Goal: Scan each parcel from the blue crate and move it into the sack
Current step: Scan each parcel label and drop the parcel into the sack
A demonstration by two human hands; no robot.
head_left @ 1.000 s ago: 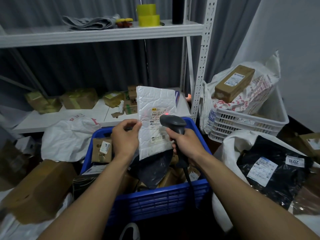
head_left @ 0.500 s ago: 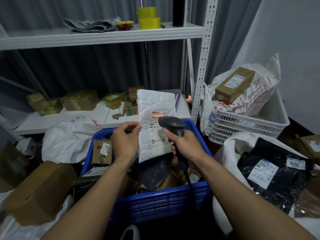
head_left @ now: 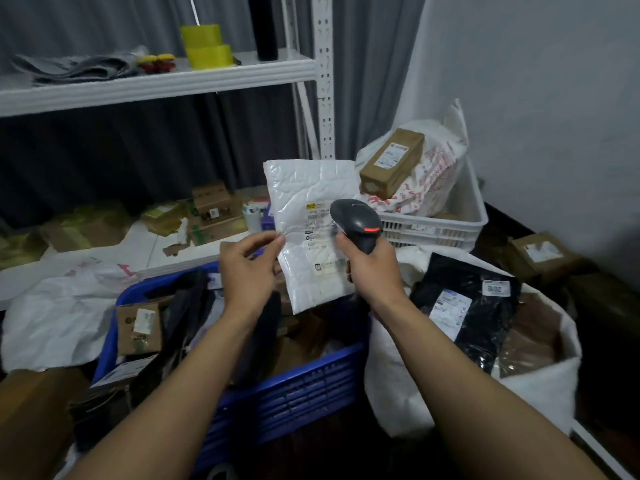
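Observation:
My left hand (head_left: 247, 271) pinches the left edge of a white padded mailer (head_left: 308, 216), held upright above the blue crate (head_left: 294, 386) with its label facing me. My right hand (head_left: 370, 268) grips a dark handheld scanner (head_left: 356, 223) right in front of the label; a red light glows on the scanner's head. The crate below holds cardboard boxes and dark bags. The white sack (head_left: 540, 386) stands open to the right of the crate, with a black bagged parcel (head_left: 467, 306) and a brown one inside.
A white basket (head_left: 433, 230) behind the sack carries a printed bag and a cardboard box (head_left: 391, 161). White metal shelving (head_left: 156, 84) stands behind, with tape rolls above and small boxes on the low shelf. Loose bags and boxes lie on the left.
The view and both hands have shifted right. The mailer and scanner now sit nearer the sack, and the scanner's red light shows on its head instead of a red line on the label.

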